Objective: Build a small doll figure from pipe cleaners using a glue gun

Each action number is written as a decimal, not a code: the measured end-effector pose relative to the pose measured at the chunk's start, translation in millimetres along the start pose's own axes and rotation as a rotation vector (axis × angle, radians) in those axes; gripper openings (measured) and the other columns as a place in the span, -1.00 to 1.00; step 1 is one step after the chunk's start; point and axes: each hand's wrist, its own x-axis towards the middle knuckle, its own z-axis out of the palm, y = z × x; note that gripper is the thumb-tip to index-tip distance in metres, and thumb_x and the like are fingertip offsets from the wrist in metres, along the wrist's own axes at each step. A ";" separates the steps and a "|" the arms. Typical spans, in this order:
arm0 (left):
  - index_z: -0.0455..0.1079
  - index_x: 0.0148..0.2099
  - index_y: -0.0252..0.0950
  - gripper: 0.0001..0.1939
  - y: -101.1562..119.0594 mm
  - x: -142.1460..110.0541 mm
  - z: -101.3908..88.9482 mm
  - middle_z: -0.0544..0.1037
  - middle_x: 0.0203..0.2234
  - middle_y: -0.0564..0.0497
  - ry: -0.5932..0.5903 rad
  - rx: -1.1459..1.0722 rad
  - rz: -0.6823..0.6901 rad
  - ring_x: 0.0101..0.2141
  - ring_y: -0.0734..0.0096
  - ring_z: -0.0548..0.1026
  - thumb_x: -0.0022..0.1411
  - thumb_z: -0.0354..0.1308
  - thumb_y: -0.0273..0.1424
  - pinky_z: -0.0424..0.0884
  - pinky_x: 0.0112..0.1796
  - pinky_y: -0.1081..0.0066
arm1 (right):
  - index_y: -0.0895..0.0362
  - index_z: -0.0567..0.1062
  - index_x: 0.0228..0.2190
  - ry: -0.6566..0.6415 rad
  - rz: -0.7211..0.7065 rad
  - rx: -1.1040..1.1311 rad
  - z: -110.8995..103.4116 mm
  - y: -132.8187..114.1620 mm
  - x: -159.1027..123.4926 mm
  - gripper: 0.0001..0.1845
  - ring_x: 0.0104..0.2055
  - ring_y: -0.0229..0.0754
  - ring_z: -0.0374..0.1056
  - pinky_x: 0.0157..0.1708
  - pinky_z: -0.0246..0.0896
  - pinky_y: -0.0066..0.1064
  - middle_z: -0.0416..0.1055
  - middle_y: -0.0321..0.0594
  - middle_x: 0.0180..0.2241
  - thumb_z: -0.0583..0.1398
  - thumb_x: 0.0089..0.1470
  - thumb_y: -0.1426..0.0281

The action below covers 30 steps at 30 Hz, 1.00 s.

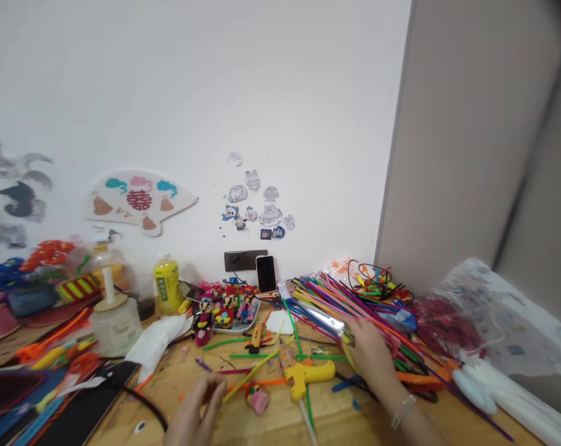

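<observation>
Grip of the right hand (371, 359) curves down over the near edge of a heap of coloured craft sticks (340, 303), low and right of centre. Its fingers (364, 339) spread across them, though I cannot tell whether they hold any. A silvery strip (321, 319) lies just above those fingers, and a pale bracelet (404, 412) circles the wrist. At the bottom edge, left of centre, the left hand (192, 415) makes a narrow, half-curled grip; its curled fingers (206, 387) hide whatever may be inside. Between the hands lie a yellow hot glue gun (306, 375) and a small pink figure (258, 401), on the wooden worktop (262, 427). Farther up, a tray of small figures (225, 313) sits near an upright black phone (266, 273) and a yellow bottle (168, 285). A white jar (116, 325) and crumpled white tissue (155, 344) lie left of them. A clear plastic bag (494, 316) sits at the right, and a fan-shaped paper decoration (141, 201) hangs on the wall at upper left.
</observation>
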 end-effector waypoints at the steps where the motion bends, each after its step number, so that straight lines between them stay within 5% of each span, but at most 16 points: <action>1: 0.35 -0.45 -0.22 -0.67 1.0 -0.2 3.1 0.47 -0.62 0.11 -0.001 -0.079 -0.060 -0.55 0.34 0.46 0.08 0.05 -0.06 0.38 -0.51 0.46 | 0.20 0.40 -0.12 -0.003 0.020 -0.009 4.2 14.2 2.2 -0.51 -0.18 -0.05 0.29 -0.20 0.13 -0.37 0.40 -0.10 -0.27 0.07 -0.15 0.66; 4: 0.32 -0.52 -0.23 -0.63 0.7 1.3 11.0 0.36 -0.71 0.19 -0.025 -0.355 -0.210 -0.63 0.43 0.35 -0.06 0.17 -0.02 0.28 -0.58 0.50 | 0.27 0.41 -0.13 -0.007 0.083 -0.040 13.9 42.4 3.4 -0.54 -0.21 -0.03 0.30 -0.20 0.14 -0.33 0.42 -0.04 -0.27 0.09 -0.15 0.66; 7: 0.31 -0.59 -0.25 -0.57 -0.5 3.0 16.0 0.37 -0.75 0.19 -0.065 -0.507 -0.285 -0.65 0.44 0.34 -0.20 0.24 0.02 0.28 -0.57 0.48 | 0.25 0.46 -0.20 0.003 0.096 -0.081 11.4 44.4 2.8 -0.66 -0.25 0.04 0.29 -0.23 0.13 -0.24 0.41 -0.01 -0.35 0.10 -0.09 0.60; 11: 0.34 -0.57 -0.28 -0.58 1.0 0.0 20.4 0.44 -0.72 0.14 -0.137 -0.580 -0.321 -0.62 0.41 0.40 -0.23 0.28 -0.02 0.33 -0.52 0.43 | 0.20 0.48 -0.29 0.041 0.028 -0.065 -1.7 6.9 0.1 -0.75 -0.19 0.05 0.25 -0.18 0.11 -0.19 0.38 0.01 -0.28 0.08 -0.02 0.59; 16: 0.34 -0.50 -0.29 -0.61 4.6 -14.0 31.3 0.46 -0.71 0.13 -0.227 -0.673 -0.355 -0.63 0.45 0.41 -0.19 0.31 -0.09 0.29 -0.55 0.48 | 0.13 0.44 -0.36 -0.069 -0.283 0.581 -4.3 -73.1 -29.6 -0.83 -0.23 -0.13 0.29 -0.21 0.19 -0.35 0.40 -0.19 -0.33 0.10 0.00 0.57; 19: 0.30 -0.38 -0.26 -0.60 5.8 -24.4 39.8 0.44 -0.72 0.20 -0.291 -0.829 -0.385 -0.65 0.51 0.38 -0.16 0.33 -0.13 0.25 -0.58 0.53 | 0.10 0.44 -0.36 -0.175 -0.393 0.726 -0.2 -105.5 -49.8 -0.82 -0.27 -0.18 0.31 -0.27 0.21 -0.41 0.41 -0.26 -0.36 0.18 -0.07 0.56; 24: 0.25 -0.27 -0.24 -0.61 6.8 -35.2 44.9 0.44 -0.70 0.21 -0.433 -0.891 -0.387 -0.64 0.52 0.40 -0.08 0.29 -0.16 0.25 -0.54 0.52 | 0.11 0.42 -0.44 -0.186 -0.476 0.795 8.8 -115.5 -61.7 -0.95 -0.31 -0.20 0.31 -0.22 0.20 -0.36 0.42 -0.29 -0.42 0.22 -0.04 0.45; 30: 0.24 -0.24 -0.25 -0.73 5.6 -41.2 44.0 0.45 -0.68 0.18 -0.449 -0.747 -0.299 -0.60 0.49 0.43 0.03 0.21 -0.29 0.29 -0.48 0.50 | 0.12 0.38 -0.49 -0.166 -0.517 0.813 15.0 -118.0 -66.6 -0.92 -0.36 -0.20 0.29 -0.28 0.20 -0.36 0.38 -0.29 -0.49 0.13 -0.01 0.51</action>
